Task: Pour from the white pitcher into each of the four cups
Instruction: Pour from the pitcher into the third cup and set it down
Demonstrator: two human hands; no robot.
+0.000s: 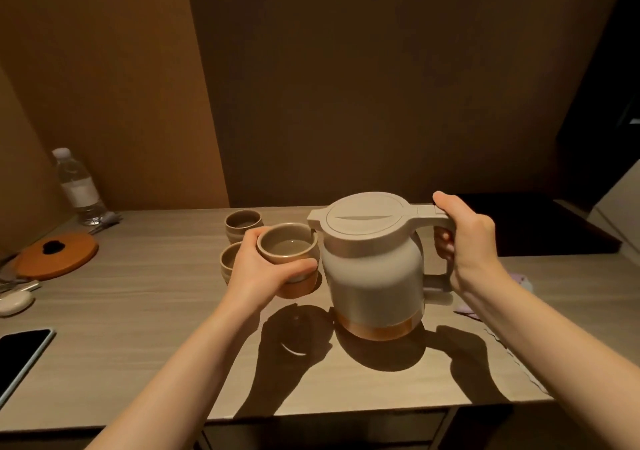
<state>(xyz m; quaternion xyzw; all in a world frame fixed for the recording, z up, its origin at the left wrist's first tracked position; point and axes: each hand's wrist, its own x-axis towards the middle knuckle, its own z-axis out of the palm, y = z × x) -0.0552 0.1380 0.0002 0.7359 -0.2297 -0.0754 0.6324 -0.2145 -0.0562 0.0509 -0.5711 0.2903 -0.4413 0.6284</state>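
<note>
The white pitcher (370, 276) with a flat lid and copper base is held upright just above the wooden table (138, 328), my right hand (467, 242) shut on its handle. Its spout sits right beside a beige cup (287, 247) that holds liquid. My left hand (266, 269) grips that cup and holds it off the table, casting a shadow below. Two more cups are behind: one (243, 223) at the back, another (230, 259) partly hidden by my left hand. A fourth cup is not visible.
A water bottle (78, 186) stands at the back left. An orange round lid (57, 254), a white earbud case (15, 302) and a dark phone (20, 352) lie along the left side. A dark tray (554, 228) is at the back right.
</note>
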